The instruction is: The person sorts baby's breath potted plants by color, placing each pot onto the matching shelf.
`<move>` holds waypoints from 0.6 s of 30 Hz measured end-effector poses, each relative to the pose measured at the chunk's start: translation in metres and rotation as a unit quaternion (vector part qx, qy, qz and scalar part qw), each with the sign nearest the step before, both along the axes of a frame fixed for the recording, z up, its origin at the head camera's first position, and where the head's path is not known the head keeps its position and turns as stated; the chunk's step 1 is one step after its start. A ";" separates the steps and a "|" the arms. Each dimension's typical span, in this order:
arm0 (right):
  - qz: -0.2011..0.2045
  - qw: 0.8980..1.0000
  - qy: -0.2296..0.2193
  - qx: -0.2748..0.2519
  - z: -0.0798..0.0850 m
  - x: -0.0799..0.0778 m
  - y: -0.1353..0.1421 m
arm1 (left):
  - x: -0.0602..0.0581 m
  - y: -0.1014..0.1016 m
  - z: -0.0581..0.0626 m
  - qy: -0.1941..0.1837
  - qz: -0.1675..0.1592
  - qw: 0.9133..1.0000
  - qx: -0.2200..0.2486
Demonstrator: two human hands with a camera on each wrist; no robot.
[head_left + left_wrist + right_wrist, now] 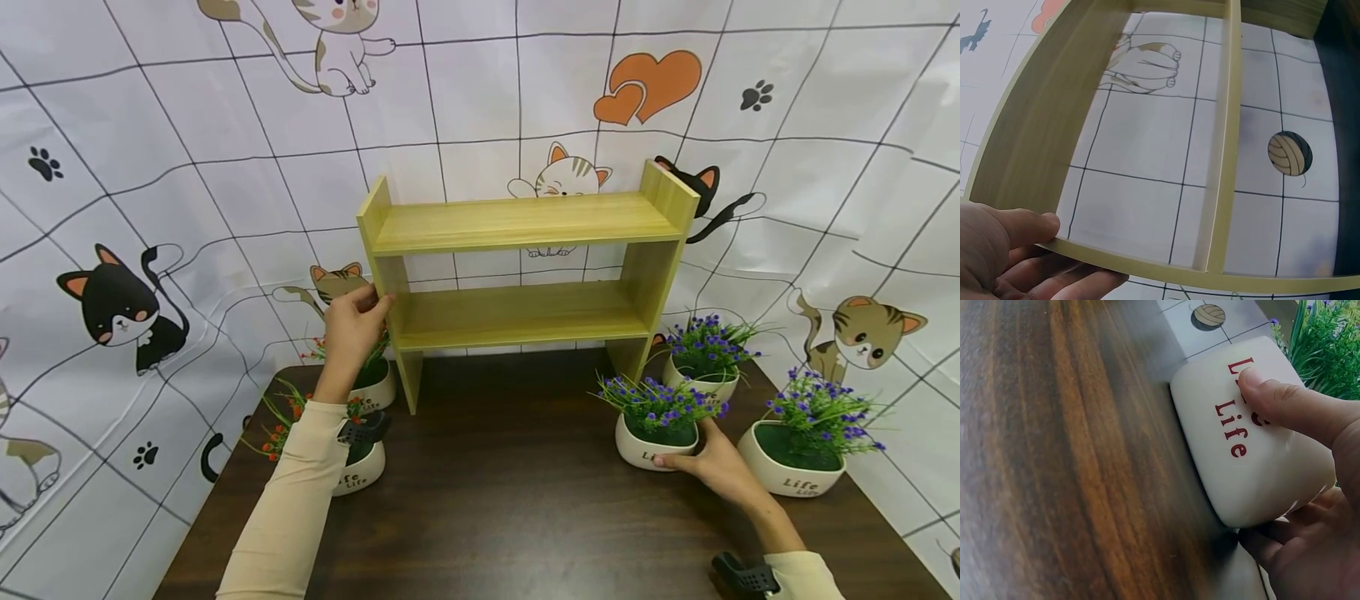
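Note:
A light wooden two-tier shelf (525, 223) stands at the back of the dark table. My left hand (355, 327) holds its left side panel, thumb on the front edge and fingers along the outer face, just below the upper board. In the left wrist view the thumb (1030, 226) lies over that panel's edge. At the right, my right hand (714, 463) grips a white pot (1260, 481) of purple flowers by its right side. The thumb presses the front over the red "Life" lettering, while the other fingers go round the side and base, partly hidden.
Two more white pots with purple flowers, one behind (701, 383) and one to the right (795, 462), flank my right hand. Two pots with red-orange flowers, one nearer (367, 469) and one farther (375, 392), stand by my left forearm. A cat-print sheet (480, 108) hangs behind.

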State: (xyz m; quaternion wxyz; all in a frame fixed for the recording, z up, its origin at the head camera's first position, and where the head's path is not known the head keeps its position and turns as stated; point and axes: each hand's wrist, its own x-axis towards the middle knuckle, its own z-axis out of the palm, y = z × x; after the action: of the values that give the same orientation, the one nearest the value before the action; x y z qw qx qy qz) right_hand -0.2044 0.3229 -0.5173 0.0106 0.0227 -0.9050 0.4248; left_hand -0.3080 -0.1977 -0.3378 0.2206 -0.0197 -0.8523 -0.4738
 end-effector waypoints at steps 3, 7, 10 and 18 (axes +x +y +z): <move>-0.006 1.000 -0.004 0.000 0.000 0.000 -0.002 | 0.000 0.000 0.000 0.001 0.001 1.000 -0.004; -0.019 1.000 -0.008 0.009 -0.001 -0.002 -0.003 | -0.001 -0.002 0.000 0.011 -0.001 1.000 -0.009; -0.026 1.000 -0.011 0.013 -0.001 -0.004 -0.004 | -0.001 -0.003 0.000 0.017 -0.003 1.000 -0.011; -0.040 0.999 -0.015 0.017 0.004 -0.003 -0.009 | 0.002 -0.003 0.000 0.020 -0.015 1.000 0.002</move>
State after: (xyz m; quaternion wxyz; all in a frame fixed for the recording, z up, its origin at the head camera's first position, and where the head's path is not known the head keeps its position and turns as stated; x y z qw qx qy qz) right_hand -0.2069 0.3142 -0.5130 0.0136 -0.0195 -0.9122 0.4089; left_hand -0.3058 -0.2007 -0.3381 0.2305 -0.0415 -0.8466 -0.4780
